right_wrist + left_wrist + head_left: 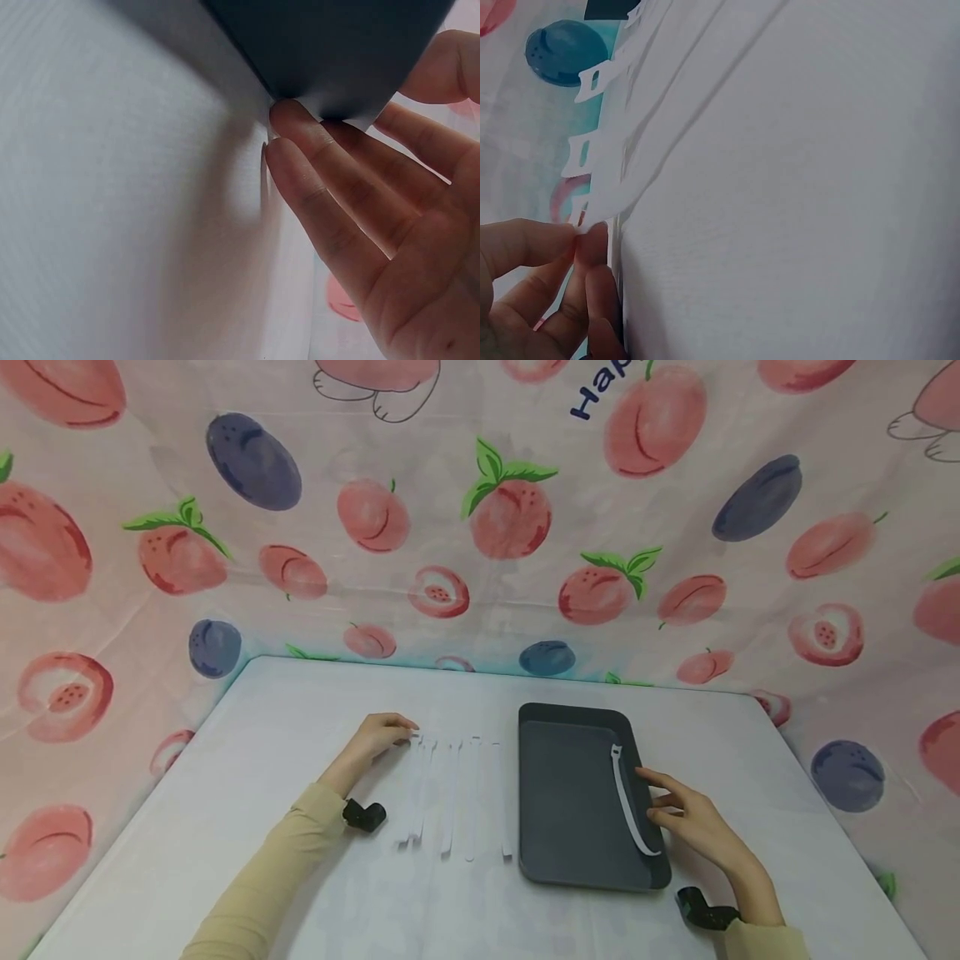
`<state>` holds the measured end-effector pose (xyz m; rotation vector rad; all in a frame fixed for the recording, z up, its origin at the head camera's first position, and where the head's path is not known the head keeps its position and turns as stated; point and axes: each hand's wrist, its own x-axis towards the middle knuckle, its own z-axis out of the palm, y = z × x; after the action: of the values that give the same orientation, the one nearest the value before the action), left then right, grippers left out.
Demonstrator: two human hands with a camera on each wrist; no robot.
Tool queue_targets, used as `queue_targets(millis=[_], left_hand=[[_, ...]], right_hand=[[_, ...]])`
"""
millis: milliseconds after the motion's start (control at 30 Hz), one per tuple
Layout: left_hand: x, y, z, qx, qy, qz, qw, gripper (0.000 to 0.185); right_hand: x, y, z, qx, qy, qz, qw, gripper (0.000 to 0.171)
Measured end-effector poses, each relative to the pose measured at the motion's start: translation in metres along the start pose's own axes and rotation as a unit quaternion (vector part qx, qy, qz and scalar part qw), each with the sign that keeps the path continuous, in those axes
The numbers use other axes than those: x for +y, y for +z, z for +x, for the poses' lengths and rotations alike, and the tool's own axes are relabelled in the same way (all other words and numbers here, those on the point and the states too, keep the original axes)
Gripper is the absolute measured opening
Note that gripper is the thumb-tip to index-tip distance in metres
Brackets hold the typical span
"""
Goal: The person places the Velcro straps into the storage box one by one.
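Note:
At the far end of a row of thin white strips (451, 806), my left hand (381, 735) pinches the end of the leftmost white strip (619, 204) between thumb and fingertips. In the left wrist view, the neighbouring strips have slotted tabs (578, 156) at their ends. To the right of the row lies a dark grey rectangular tray (562, 810). One white strip (621, 793) lies inside it, slightly bowed, along its right side. My right hand (693, 818) touches the tray's right wall with fairly straight fingers (330, 217).
The white table (420, 918) backs onto a fruit-print curtain (442, 510). A black wrist camera (365, 816) is worn on the left wrist, and another black camera (705, 912) on the right wrist.

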<state>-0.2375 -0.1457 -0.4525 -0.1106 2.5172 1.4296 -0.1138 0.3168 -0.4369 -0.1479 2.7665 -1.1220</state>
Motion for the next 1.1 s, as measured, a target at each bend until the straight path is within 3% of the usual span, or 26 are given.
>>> queue_targets(millis=[400,833,1100], left_hand=[[0.001,-0.002,-0.001,0.003,-0.006,-0.012,0.9999,0.025],[0.004,-0.005,-0.012,-0.002,-0.014,-0.053,0.9985,0.025],[0.007,-0.007,-0.019,0.003,0.004,-0.050,0.9987,0.026]], right_hand=[[0.000,0.000,0.001,0.002,0.003,-0.003,1.000,0.057],[0.000,0.001,-0.001,0.002,-0.005,0.002,1.000,0.057],[0.001,0.001,0.000,0.003,-0.003,0.005,1.000,0.057]])
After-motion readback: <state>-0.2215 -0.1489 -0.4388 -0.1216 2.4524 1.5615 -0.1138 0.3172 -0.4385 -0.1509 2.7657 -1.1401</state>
